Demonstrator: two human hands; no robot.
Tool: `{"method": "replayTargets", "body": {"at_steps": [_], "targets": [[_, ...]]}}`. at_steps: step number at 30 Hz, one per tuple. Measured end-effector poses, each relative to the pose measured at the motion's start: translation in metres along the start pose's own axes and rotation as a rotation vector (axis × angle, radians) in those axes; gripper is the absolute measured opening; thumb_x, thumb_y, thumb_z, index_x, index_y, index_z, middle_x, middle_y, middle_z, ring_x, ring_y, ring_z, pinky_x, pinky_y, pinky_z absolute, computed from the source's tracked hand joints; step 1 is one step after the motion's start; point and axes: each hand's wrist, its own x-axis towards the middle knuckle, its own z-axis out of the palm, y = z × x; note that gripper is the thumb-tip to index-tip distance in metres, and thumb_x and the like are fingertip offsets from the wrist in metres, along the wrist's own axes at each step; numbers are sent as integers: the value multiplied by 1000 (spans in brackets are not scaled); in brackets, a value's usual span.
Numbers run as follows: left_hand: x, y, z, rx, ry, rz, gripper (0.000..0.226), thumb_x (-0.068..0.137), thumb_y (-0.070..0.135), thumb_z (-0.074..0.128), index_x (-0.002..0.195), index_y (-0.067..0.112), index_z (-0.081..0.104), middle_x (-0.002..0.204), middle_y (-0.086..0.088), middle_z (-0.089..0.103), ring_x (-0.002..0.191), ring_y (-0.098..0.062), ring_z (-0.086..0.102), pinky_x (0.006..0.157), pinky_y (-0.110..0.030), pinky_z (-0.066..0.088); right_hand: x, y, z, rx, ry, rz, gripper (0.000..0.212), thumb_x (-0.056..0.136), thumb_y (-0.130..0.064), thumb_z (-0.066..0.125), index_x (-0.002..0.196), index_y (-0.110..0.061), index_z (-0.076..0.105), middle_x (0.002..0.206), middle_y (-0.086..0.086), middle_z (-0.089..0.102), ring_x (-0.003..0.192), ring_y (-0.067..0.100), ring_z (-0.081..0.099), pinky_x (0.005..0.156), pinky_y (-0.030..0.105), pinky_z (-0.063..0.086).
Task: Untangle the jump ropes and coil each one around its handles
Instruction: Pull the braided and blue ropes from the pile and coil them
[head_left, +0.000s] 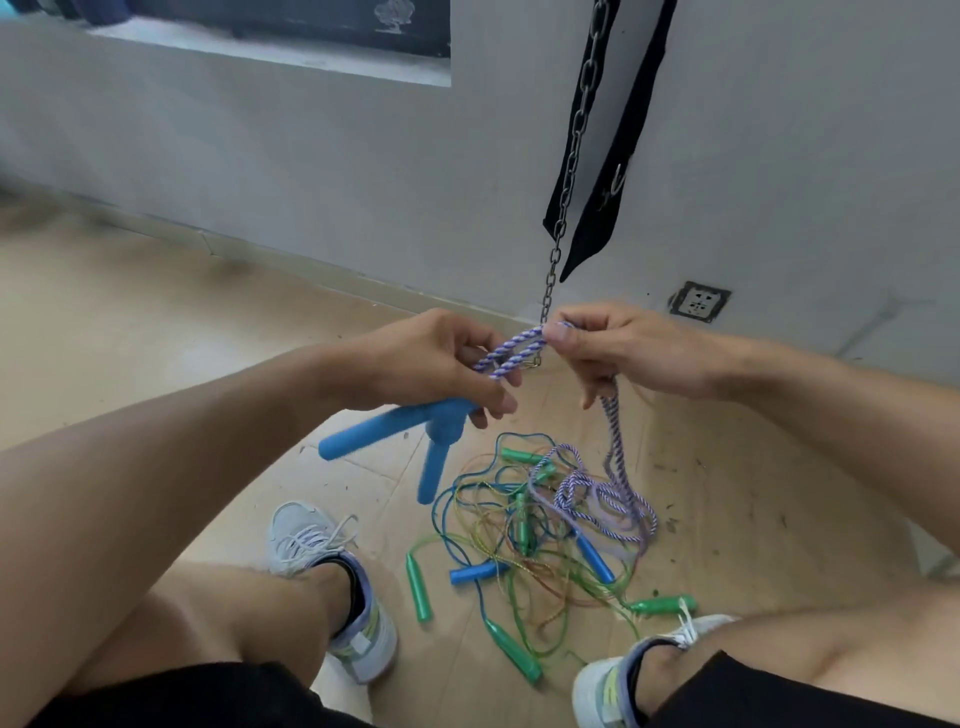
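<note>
Your left hand (441, 364) gripping two blue handles (384, 431) and one purple-white rope (511, 351), your right hand (618, 348) pinching that rope, floor pile (540, 525) between two shoes: five green handles, two blue.

Home exercise room: hanging chain (571, 156), wall socket (700, 302) (tiled floor (156, 322)).

Rope (511, 351) in the hands: purple/white twisted stripe, same pattern down into the floor pile. Its two handles (387, 430): plain light blue. Pile (540, 530): thin cords in green, blue, yellow-gold, some orange-ish. Small handles: green (418, 587), several; blue (594, 558), two. Floor (130, 322): tan tile with dark specks. Wall (311, 166): grey-white. Chain (571, 156): silver. Straps (618, 156): black with pale marks. Socket (700, 302): dark frame, pale face. Shoes (332, 587): light grey, white laces, yellow-green accents. Shorts (171, 693): black.
</note>
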Motion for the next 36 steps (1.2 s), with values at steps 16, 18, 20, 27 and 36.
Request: {"method": "replayTargets", "body": {"at_steps": [16,18,20,27,36], "targets": [[0,-24,-3,450,202,-186,40,76,23,84,104,25,55,74,3,57,55,-15,52,49,-23,42,-19,14,-25,29,109,189,35,81,-43,71,91,-11,60,74,7,63,64,22,58,70,39,54],[2,-18,0,525,194,-108,44,77,23,84,107,31,52,81,7,57,63,-15,54,55,-25,43,-20,14,-17,-2,52,222,45,78,-36,78,115,-18,60,79,7,67,65,21,59,70,38,53],[3,-13,4,555,164,-68,46,78,23,82,112,29,52,84,9,57,65,-11,54,57,-23,41,-17,12,-8,-64,6,193,67,76,-23,86,134,-32,52,82,7,65,65,18,60,67,34,51],[4,-8,15,669,101,-109,54,81,33,79,122,19,48,98,4,58,81,-17,54,64,-26,39,-2,8,12,-131,105,18,83,68,-19,93,138,-38,53,75,-12,69,63,13,59,63,28,55],[6,-11,18,725,78,-85,46,77,24,81,100,23,42,82,13,44,66,-5,44,55,-22,30,3,1,26,-585,123,146,70,63,-47,93,116,-42,48,97,-11,63,79,9,62,67,27,49]]}}
